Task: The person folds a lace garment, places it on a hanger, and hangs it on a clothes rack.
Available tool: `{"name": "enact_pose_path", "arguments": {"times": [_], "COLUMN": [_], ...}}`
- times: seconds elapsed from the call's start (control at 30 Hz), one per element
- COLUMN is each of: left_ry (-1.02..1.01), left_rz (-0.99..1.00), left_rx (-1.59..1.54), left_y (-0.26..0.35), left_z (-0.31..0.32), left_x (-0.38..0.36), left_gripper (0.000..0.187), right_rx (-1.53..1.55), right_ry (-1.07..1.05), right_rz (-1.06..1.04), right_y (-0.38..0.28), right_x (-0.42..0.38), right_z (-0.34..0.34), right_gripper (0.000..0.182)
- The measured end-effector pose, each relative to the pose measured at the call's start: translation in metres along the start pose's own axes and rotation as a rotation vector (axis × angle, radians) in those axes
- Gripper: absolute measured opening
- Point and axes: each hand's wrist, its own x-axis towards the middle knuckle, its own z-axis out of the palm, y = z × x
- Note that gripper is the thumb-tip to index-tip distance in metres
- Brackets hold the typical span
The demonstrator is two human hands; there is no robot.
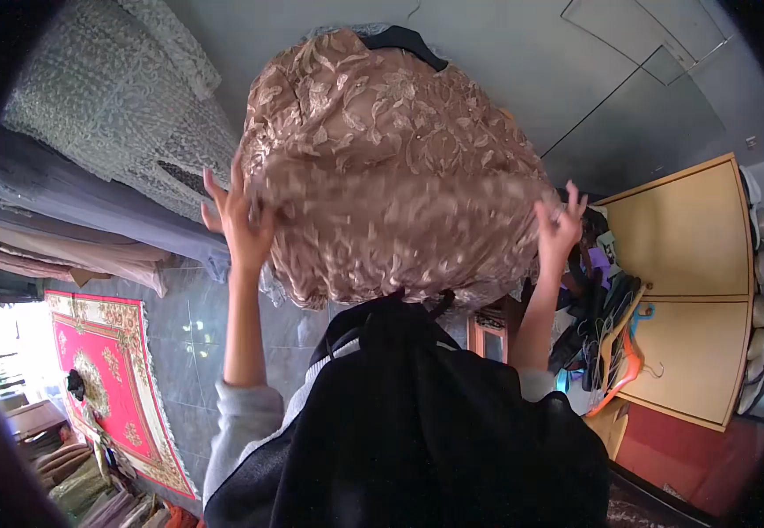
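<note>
A dusty-pink lace dress with raised leaf embroidery spreads out before me, a black hanger showing at its top. Its middle is smeared by motion. My left hand is at the dress's left edge, thumb and forefinger at the fabric, the other fingers spread outward. At the opposite edge, my right hand pinches the cloth between thumb and forefinger, its remaining fingers raised. The lower hem lies close to my dark clothing, which hides part of it.
Several long garments hang at the left, beside a grey tiled floor with a red patterned rug. To the right stand a wooden cabinet and a cluster of hangers, including an orange hanger. Folded clothes lie at lower left.
</note>
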Motion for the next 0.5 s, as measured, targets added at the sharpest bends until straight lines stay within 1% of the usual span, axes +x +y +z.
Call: {"name": "enact_pose_path", "arguments": {"times": [0.03,0.07,0.13,0.2,0.27,0.3,0.33,0.37,0.4,0.43,0.47,0.5], "left_ry": [0.023,0.047,0.08,0.047,0.008,0.052,0.063,-0.003,-0.072,-0.101,-0.083,-0.068], "left_rz": [0.08,0.163,0.078,-0.025,0.044,0.006,0.018,-0.066,-0.153,-0.219,-0.275,-0.331], "left_rx": [-0.025,-0.05,0.004,0.14,0.304,0.296,0.303,0.339,0.373,0.347,0.318,0.288], "left_y": [-0.004,-0.007,-0.003,0.009,-0.006,-0.003,-0.006,-0.013,-0.02,-0.026,-0.028,-0.029], "left_z": [0.003,0.006,0.019,0.032,0.054,0.063,0.07,0.081,0.091,0.1,0.105,0.107], "left_x": [0.024,0.05,0.1,0.149,0.19,0.203,0.215,0.223,0.226,0.224,0.218,0.21], "left_gripper": [0.042,0.043,0.042,0.049,0.063,0.074,0.074,0.074,0.075,0.081,0.083,0.085], "right_rx": [0.041,-0.049,-0.036,-0.176,-0.172,-0.209,-0.243,-0.263,-0.263,-0.262,-0.263,-0.273], "right_ry": [0.033,0.039,0.095,0.049,0.061,0.022,-0.019,-0.016,-0.08,-0.145,-0.295,-0.283], "right_rz": [-0.08,-0.088,-0.176,-0.087,-0.144,-0.066,0.013,0.045,0.1,0.151,0.183,0.172], "right_y": [0.004,0.007,0.011,-0.003,0.029,0.015,0.0,-0.003,0.003,0.009,0.01,0.012], "right_x": [0.025,0.05,0.107,0.159,0.214,0.227,0.24,0.246,0.247,0.247,0.244,0.23], "right_z": [0.006,0.012,0.03,0.04,0.07,0.071,0.081,0.096,0.116,0.134,0.141,0.153], "right_gripper": [0.031,0.03,0.032,0.036,0.037,0.036,0.036,0.036,0.036,0.036,0.037,0.038]}}
